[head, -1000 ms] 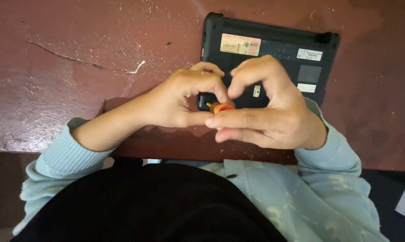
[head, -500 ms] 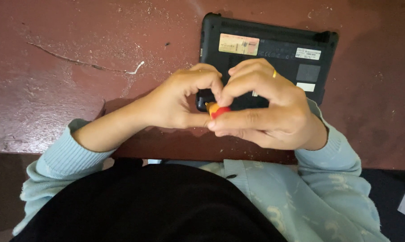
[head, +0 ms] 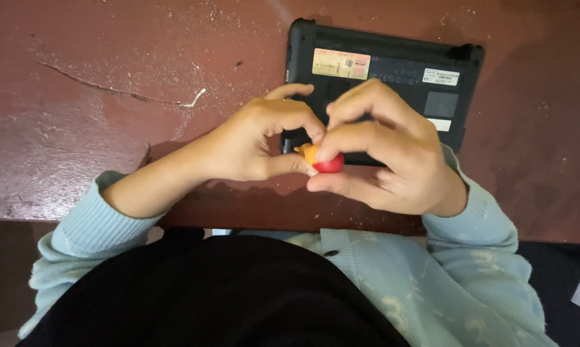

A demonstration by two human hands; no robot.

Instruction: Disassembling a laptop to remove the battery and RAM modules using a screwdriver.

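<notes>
Nearest the camera lies a dark cloth [head: 206, 295] over the person's lap, with pale blue sleeves [head: 84, 238] coming out on both sides and crossing the near edge of the tabletop [head: 78, 96].

Just past that edge the two hands meet. The left hand [head: 251, 144] curls in from the left, its thumb and forefinger pinched on the orange end of a small object [head: 322, 159]. The right hand [head: 386, 157] comes from the right, thumb underneath and forefinger on top, clenched on the red end of the same object. So both hands grasp it together, fingertips touching each other around it. The object is red and orange, rounded, and mostly covered by fingers; what it is cannot be told. It is held slightly above the tabletop, near the near edge and about midway along it.

Directly behind the hands lies a black laptop [head: 393, 71], turned bottom up, with stickers on its underside. Its near edge is hidden by the fingers.

To the left, farther out, a thin crack [head: 110, 91] runs across the reddish-brown, scuffed surface.
</notes>
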